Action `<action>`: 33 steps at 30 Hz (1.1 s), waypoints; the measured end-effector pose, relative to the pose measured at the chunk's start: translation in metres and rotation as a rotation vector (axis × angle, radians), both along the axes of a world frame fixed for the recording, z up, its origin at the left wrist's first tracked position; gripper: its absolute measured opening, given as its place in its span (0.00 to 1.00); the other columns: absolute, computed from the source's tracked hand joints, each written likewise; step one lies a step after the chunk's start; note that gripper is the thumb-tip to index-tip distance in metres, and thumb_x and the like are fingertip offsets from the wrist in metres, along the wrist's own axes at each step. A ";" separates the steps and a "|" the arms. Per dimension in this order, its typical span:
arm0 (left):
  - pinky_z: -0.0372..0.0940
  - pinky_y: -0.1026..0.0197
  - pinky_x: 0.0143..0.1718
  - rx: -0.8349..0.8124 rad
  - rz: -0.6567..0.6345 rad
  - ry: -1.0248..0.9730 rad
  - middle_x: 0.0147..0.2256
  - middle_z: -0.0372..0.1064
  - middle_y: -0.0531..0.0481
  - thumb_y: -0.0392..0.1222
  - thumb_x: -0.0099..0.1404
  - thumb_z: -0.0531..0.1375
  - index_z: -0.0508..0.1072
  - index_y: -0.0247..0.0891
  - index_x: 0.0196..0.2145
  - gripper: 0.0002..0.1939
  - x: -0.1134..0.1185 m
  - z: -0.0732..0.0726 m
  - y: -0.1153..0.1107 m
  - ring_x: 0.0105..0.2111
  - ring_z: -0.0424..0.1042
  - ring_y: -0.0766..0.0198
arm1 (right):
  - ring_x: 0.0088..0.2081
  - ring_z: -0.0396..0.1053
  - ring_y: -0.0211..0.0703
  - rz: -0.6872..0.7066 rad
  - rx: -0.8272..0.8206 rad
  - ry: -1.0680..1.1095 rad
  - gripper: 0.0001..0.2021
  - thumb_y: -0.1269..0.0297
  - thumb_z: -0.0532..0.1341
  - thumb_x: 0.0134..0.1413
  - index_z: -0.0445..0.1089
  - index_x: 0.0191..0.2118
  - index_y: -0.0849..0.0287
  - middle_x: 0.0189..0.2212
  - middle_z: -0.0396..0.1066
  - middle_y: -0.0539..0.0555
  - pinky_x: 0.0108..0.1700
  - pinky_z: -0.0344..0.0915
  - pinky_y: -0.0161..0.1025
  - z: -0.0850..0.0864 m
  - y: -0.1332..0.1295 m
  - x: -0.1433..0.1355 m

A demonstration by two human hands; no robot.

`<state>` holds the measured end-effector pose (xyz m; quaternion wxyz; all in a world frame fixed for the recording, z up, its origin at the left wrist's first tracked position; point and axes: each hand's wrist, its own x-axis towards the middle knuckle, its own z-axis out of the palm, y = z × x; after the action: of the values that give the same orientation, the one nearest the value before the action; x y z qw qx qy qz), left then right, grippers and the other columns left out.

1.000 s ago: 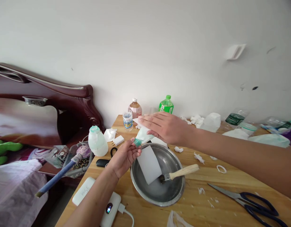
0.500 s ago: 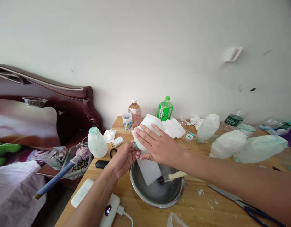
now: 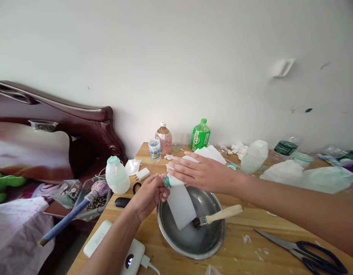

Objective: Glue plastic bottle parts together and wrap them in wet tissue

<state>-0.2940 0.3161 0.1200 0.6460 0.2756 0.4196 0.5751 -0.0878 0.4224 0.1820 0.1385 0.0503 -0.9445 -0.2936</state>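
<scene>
My left hand (image 3: 150,193) pinches the green-rimmed neck of a plastic bottle (image 3: 166,181), which lies on its side above the bowl. White paper covers the bottle's body, though most of it is hidden. Over this paper my right hand (image 3: 198,172) rests flat with its fingers stretched out. Below both hands is a metal bowl (image 3: 190,255) holding cloudy liquid. A white paper piece (image 3: 180,208) leans into it, its upper end near the bottle. A wooden-handled brush (image 3: 224,214) lies across the bowl's right side, bristles inside.
Paper-covered bottles (image 3: 282,173) lie at right; another (image 3: 117,175) stands at left. Scissors (image 3: 297,248) lie front right, a power bank (image 3: 135,252) with a cable front left. A green bottle (image 3: 200,134), a pink-labelled bottle (image 3: 164,139) and white sheets (image 3: 213,153) are at the back.
My right hand has turned flatter and moved slightly right, and the raised white paper now lies lower round the bottle. The brush handle and more of the scissors have come into sight.
</scene>
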 end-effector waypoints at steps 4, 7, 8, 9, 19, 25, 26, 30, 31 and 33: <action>0.55 0.69 0.21 0.043 -0.002 -0.020 0.24 0.66 0.55 0.52 0.60 0.67 0.65 0.37 0.30 0.18 -0.004 0.000 0.001 0.19 0.61 0.73 | 0.69 0.52 0.57 -0.040 -0.244 0.065 0.44 0.43 0.58 0.63 0.44 0.72 0.67 0.69 0.54 0.68 0.65 0.59 0.59 0.014 0.000 0.009; 0.55 0.69 0.21 0.088 0.000 -0.042 0.25 0.66 0.55 0.52 0.61 0.66 0.64 0.37 0.31 0.18 -0.005 0.001 0.000 0.19 0.60 0.74 | 0.69 0.53 0.53 -0.149 -0.417 0.184 0.42 0.42 0.53 0.66 0.39 0.73 0.66 0.69 0.55 0.67 0.65 0.60 0.56 0.022 0.002 0.018; 0.55 0.70 0.21 0.096 0.003 -0.046 0.25 0.66 0.55 0.52 0.61 0.66 0.64 0.37 0.31 0.18 -0.005 0.002 0.000 0.19 0.60 0.74 | 0.69 0.53 0.52 -0.169 -0.425 0.198 0.38 0.45 0.51 0.68 0.40 0.73 0.63 0.69 0.55 0.66 0.65 0.60 0.56 0.022 0.003 0.020; 0.54 0.70 0.21 0.099 0.004 -0.050 0.25 0.66 0.55 0.53 0.61 0.67 0.64 0.37 0.31 0.19 -0.005 0.003 -0.001 0.20 0.60 0.74 | 0.69 0.53 0.53 -0.172 -0.406 0.193 0.34 0.48 0.51 0.70 0.44 0.73 0.59 0.69 0.55 0.65 0.65 0.60 0.57 0.022 0.004 0.022; 0.55 0.71 0.20 0.071 0.024 -0.075 0.23 0.65 0.56 0.53 0.56 0.69 0.64 0.37 0.30 0.21 -0.002 0.010 -0.003 0.19 0.59 0.75 | 0.63 0.65 0.50 -0.063 -0.368 0.468 0.23 0.63 0.57 0.69 0.59 0.66 0.59 0.60 0.69 0.62 0.64 0.63 0.52 0.038 -0.033 0.007; 0.54 0.72 0.19 0.102 0.038 -0.123 0.23 0.66 0.56 0.54 0.54 0.71 0.61 0.39 0.30 0.24 -0.001 0.013 -0.006 0.19 0.59 0.74 | 0.62 0.65 0.53 -0.289 -0.962 0.764 0.22 0.54 0.58 0.67 0.61 0.64 0.47 0.62 0.66 0.56 0.60 0.66 0.55 0.040 -0.024 0.022; 0.54 0.72 0.19 0.113 0.035 -0.124 0.23 0.66 0.56 0.54 0.55 0.70 0.60 0.40 0.30 0.24 -0.001 0.013 -0.006 0.19 0.60 0.74 | 0.63 0.63 0.54 -0.302 -1.047 0.745 0.24 0.52 0.59 0.65 0.60 0.64 0.46 0.64 0.64 0.56 0.61 0.65 0.56 0.036 -0.021 0.023; 0.54 0.71 0.19 0.167 0.052 -0.131 0.23 0.65 0.57 0.53 0.58 0.69 0.60 0.40 0.30 0.23 -0.001 0.012 -0.006 0.19 0.60 0.74 | 0.56 0.70 0.59 -0.574 -1.536 0.846 0.32 0.41 0.63 0.57 0.63 0.62 0.52 0.60 0.67 0.63 0.53 0.70 0.55 0.030 -0.015 0.018; 0.54 0.71 0.19 0.176 0.062 -0.130 0.23 0.65 0.57 0.53 0.57 0.70 0.60 0.40 0.30 0.23 -0.001 0.012 -0.006 0.19 0.60 0.74 | 0.52 0.73 0.57 -0.616 -1.641 0.879 0.31 0.41 0.64 0.55 0.66 0.58 0.54 0.55 0.71 0.62 0.49 0.72 0.52 0.032 -0.015 0.018; 0.55 0.71 0.19 0.176 0.067 -0.122 0.23 0.65 0.57 0.53 0.57 0.70 0.60 0.40 0.30 0.23 -0.002 0.013 -0.006 0.18 0.59 0.74 | 0.45 0.75 0.53 -0.630 -1.688 0.906 0.24 0.44 0.66 0.54 0.72 0.48 0.57 0.44 0.76 0.59 0.46 0.71 0.48 0.040 -0.015 0.018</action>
<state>-0.2956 0.3098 0.1326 0.6242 0.2816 0.3365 0.6464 -0.0698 0.4074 0.2224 0.3908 -0.4325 -0.6722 0.4564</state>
